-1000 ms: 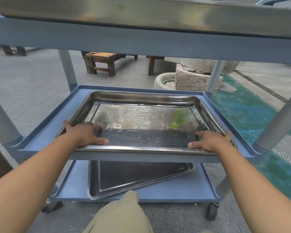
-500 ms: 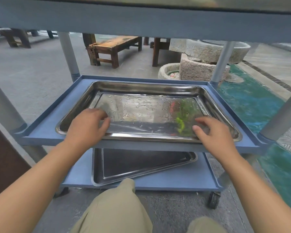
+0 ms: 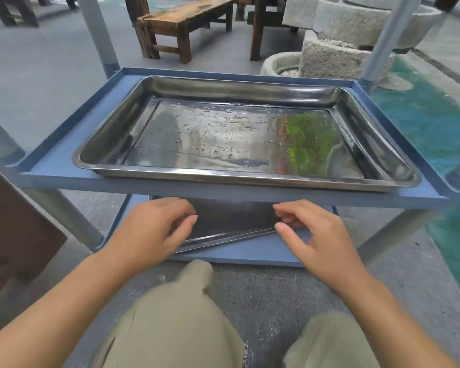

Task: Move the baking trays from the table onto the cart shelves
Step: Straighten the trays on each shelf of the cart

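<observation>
A wet stainless steel baking tray (image 3: 239,134) lies flat on the blue middle shelf (image 3: 61,160) of the cart. Below it a second tray (image 3: 231,224) lies askew on the bottom shelf (image 3: 239,254), mostly hidden by the middle shelf and my hands. My left hand (image 3: 152,232) and my right hand (image 3: 316,235) hover in front of the cart, below the middle shelf's front edge. Their fingers are loosely curled and hold nothing. Neither hand touches the upper tray.
Grey cart posts (image 3: 98,33) rise at the shelf corners. Behind the cart stand a wooden bench (image 3: 181,19) and stone troughs (image 3: 337,35). Green-painted floor (image 3: 430,115) lies to the right. My knees in khaki trousers (image 3: 175,322) are below.
Both hands let go of the upper tray's front rim and drew back toward me, below the middle shelf. The tray stays on the shelf. My view has dropped lower.
</observation>
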`<state>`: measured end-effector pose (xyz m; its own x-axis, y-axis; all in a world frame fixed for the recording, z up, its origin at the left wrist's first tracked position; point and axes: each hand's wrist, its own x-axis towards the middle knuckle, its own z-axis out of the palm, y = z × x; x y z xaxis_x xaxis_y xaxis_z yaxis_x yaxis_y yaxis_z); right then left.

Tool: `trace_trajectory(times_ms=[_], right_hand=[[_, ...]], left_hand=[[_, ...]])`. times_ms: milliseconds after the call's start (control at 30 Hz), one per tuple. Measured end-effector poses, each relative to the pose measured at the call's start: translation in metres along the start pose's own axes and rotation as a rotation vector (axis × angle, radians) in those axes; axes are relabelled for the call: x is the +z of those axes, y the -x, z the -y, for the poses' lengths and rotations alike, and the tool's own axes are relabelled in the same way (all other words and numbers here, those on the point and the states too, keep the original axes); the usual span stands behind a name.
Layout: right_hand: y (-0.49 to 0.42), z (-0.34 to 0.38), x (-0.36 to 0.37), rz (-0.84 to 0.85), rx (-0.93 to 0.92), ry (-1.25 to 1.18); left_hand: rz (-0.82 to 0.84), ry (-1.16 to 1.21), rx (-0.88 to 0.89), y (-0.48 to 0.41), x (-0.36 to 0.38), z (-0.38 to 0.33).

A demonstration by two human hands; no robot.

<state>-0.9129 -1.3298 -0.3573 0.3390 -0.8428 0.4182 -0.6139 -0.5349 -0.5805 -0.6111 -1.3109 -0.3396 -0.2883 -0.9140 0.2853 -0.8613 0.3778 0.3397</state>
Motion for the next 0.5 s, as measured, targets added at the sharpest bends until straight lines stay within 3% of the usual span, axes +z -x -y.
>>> trace_trajectory(times_ms=[200, 367, 500], right_hand=[[0.012, -0.079, 0.053, 0.192, 0.203, 0.083], [0.014, -0.164, 0.096, 0.364, 0.356, 0.319], [0.008, -0.228, 0.115, 0.361, 0.492, 0.465]], left_hand=[[0.144, -0.058, -0.092, 0.000, 0.066, 0.043], [0.215, -0.115, -0.319, 0.000, 0.130, 0.095], [0.288, -0.138, -0.547, 0.002, 0.179, 0.131]])
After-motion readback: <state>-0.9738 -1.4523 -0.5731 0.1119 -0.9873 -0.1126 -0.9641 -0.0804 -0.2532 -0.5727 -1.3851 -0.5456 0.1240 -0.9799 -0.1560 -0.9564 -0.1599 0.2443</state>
